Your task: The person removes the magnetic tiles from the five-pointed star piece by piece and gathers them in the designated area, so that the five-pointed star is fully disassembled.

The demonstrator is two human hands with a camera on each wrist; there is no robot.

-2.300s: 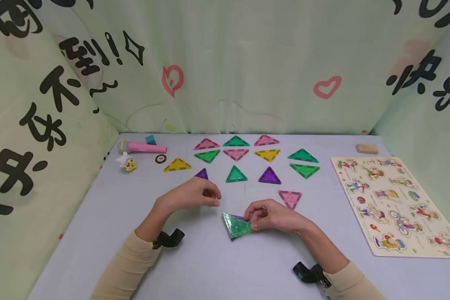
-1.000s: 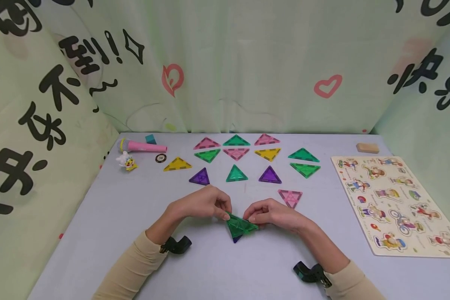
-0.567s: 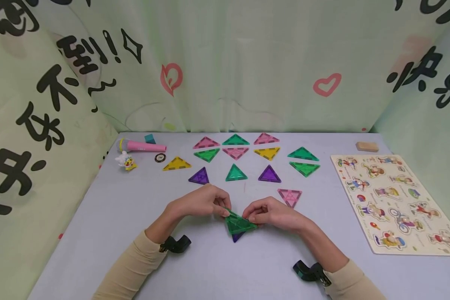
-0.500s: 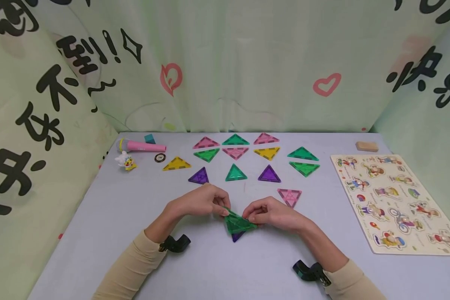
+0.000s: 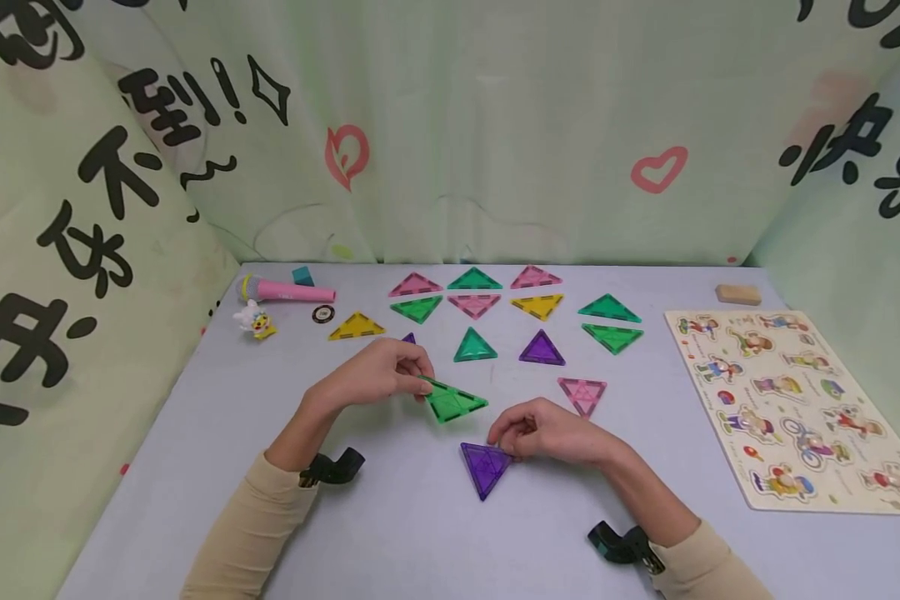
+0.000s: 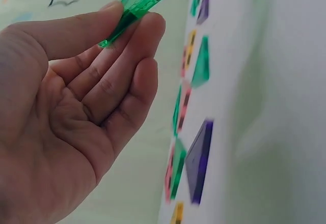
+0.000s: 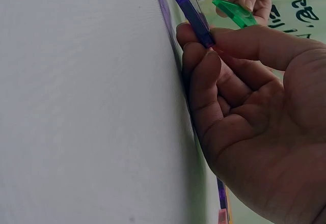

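My left hand (image 5: 378, 372) pinches a green triangular magnetic tile (image 5: 453, 402) by one corner, between thumb and fingers. In the left wrist view the same green tile (image 6: 147, 0) rises from the fingertips. My right hand (image 5: 547, 431) pinches a purple triangular tile (image 5: 484, 468) at its right corner. The right wrist view shows that purple tile (image 7: 189, 12) tilted above the white tabletop. Part of another purple tile (image 5: 409, 338) is hidden behind my left hand. Just beyond my right hand lies a pink triangular tile (image 5: 582, 395).
Several triangular tiles lie in rows at the back, among them a yellow tile (image 5: 356, 326), a green tile (image 5: 475, 344) and a purple tile (image 5: 542, 347). At the back left are a pink toy microphone (image 5: 292, 291) and a small figurine (image 5: 255, 320). A wooden picture puzzle board (image 5: 798, 408) lies right.
The green tile, earlier over the purple one with both hands at it, has moved up and left with my left hand. The purple tile is now uncovered, still in my right fingers.
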